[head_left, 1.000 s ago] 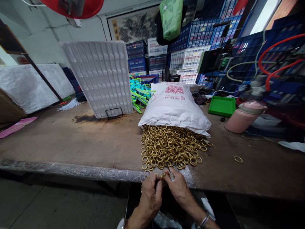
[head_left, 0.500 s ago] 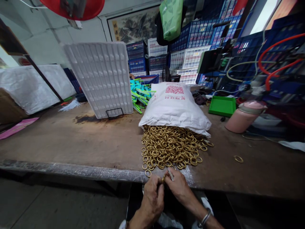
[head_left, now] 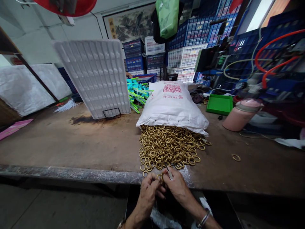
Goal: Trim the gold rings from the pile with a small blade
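Observation:
At the table's front edge my left hand (head_left: 148,191) is closed, its thumb and fingers pinching a gold-coloured ring (head_left: 159,176). My right hand (head_left: 176,184) is closed on a small metal blade (head_left: 169,173) that sticks up past the thumb; its handle is hidden. The right fingertips also touch the rings between the hands, where a second one seems to show. Just beyond lies a heap of gold-coloured rings (head_left: 166,146), spilling from the mouth of a white woven sack (head_left: 173,108) printed in red.
A pale moulded plastic panel (head_left: 95,79) leans upright on the table (head_left: 47,140). Turquoise and lime-green pieces (head_left: 138,92) lie behind it. To the right are a green tray (head_left: 219,104), a pink bottle (head_left: 242,114) and one stray ring (head_left: 235,157). Stacked crates (head_left: 188,57) stand behind.
My left hand has turned, with its fingers more spread under the ring, and more of the ring shows between the hands. The right hand still holds the blade. The view has shifted slightly.

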The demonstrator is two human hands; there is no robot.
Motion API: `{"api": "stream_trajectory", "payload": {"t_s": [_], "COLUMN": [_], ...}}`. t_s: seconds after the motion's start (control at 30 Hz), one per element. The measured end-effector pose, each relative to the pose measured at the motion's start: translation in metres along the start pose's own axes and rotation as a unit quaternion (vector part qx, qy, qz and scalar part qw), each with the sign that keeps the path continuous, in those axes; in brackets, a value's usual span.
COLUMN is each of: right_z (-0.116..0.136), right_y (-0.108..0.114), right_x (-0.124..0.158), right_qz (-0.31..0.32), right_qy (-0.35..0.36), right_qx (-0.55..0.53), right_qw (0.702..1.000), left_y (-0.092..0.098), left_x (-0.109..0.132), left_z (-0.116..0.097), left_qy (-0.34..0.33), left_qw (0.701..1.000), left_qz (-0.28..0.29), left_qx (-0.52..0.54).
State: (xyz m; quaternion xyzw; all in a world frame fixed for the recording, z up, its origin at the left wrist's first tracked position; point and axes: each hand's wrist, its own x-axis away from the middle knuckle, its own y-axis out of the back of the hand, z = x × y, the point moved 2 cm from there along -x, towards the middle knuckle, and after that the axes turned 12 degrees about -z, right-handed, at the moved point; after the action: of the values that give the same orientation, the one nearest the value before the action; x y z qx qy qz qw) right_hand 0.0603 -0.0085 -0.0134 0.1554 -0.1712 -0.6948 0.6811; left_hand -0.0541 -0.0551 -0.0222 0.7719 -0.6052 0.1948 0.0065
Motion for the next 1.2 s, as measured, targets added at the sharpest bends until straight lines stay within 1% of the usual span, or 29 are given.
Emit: {"api": "stream_trajectory", "payload": {"t_s": [0.13, 0.27, 0.37, 0.47, 0.53, 0.63, 0.7, 0.77, 0.83, 0.9, 0.97, 1.0, 1.03, 1.07, 1.1, 1.13, 1.2], "right_z": [0.001, 0.002, -0.001, -0.003, -0.005, -0.009, -0.012, -0.015, -0.014, -0.008, 0.004, 0.01, 0.015, 0.02, 0.023, 0.024, 0.021], "right_y": [0.0, -0.001, -0.001, 0.003, 0.007, 0.013, 0.015, 0.014, 0.014, 0.015, 0.016, 0.016, 0.014, 0.012, 0.01, 0.008, 0.005], "right_x": [0.001, 0.003, 0.003, -0.003, -0.009, -0.02, -0.024, -0.026, -0.024, -0.018, -0.01, -0.005, -0.001, 0.003, 0.007, 0.009, 0.01], "right_qz": [0.003, 0.005, -0.006, -0.031, -0.053, -0.079, -0.082, -0.076, -0.074, -0.075, -0.05, -0.02, 0.025, 0.069, 0.099, 0.112, 0.108], "right_qy": [0.017, 0.016, 0.019, 0.026, 0.033, 0.063, 0.083, 0.095, 0.104, 0.112, 0.117, 0.121, 0.128, 0.143, 0.158, 0.168, 0.171], "right_qx": [0.006, 0.02, 0.01, 0.014, 0.046, 0.135, 0.192, 0.216, 0.197, 0.143, 0.082, 0.057, 0.038, 0.025, 0.023, 0.026, 0.037], "right_qw": [1.0, 1.0, 1.0, 0.999, 0.997, 0.986, 0.974, 0.969, 0.972, 0.981, 0.988, 0.991, 0.991, 0.987, 0.982, 0.979, 0.979], "left_y": [0.0, 0.002, 0.003, 0.002, 0.002, 0.001, 0.001, 0.001, 0.0, -0.001, -0.002, -0.002, -0.002, -0.003, -0.003, -0.002, -0.001], "left_x": [0.0, 0.0, 0.0, 0.001, 0.002, 0.003, 0.003, 0.004, 0.004, 0.005, 0.006, 0.006, 0.006, 0.006, 0.006, 0.006, 0.005], "left_z": [0.0, 0.002, 0.003, 0.001, -0.001, -0.003, -0.003, -0.003, -0.003, -0.006, -0.009, -0.011, -0.012, -0.014, -0.015, -0.016, -0.015], "left_qy": [-0.01, -0.015, -0.004, 0.012, 0.023, 0.036, 0.039, 0.04, 0.039, 0.031, 0.013, -0.002, -0.024, -0.05, -0.074, -0.091, -0.1], "left_qw": [1.0, 1.0, 1.0, 0.999, 0.998, 0.996, 0.996, 0.997, 0.998, 0.999, 0.999, 0.999, 0.997, 0.995, 0.993, 0.991, 0.99], "left_qz": [-0.011, -0.022, -0.024, -0.025, -0.026, -0.028, -0.019, -0.007, -0.003, -0.011, -0.017, -0.014, -0.009, -0.003, 0.003, 0.008, 0.014], "left_qx": [-0.005, -0.016, 0.009, 0.037, 0.056, 0.072, 0.072, 0.067, 0.053, 0.022, -0.027, -0.052, -0.072, -0.085, -0.093, -0.097, -0.103]}}
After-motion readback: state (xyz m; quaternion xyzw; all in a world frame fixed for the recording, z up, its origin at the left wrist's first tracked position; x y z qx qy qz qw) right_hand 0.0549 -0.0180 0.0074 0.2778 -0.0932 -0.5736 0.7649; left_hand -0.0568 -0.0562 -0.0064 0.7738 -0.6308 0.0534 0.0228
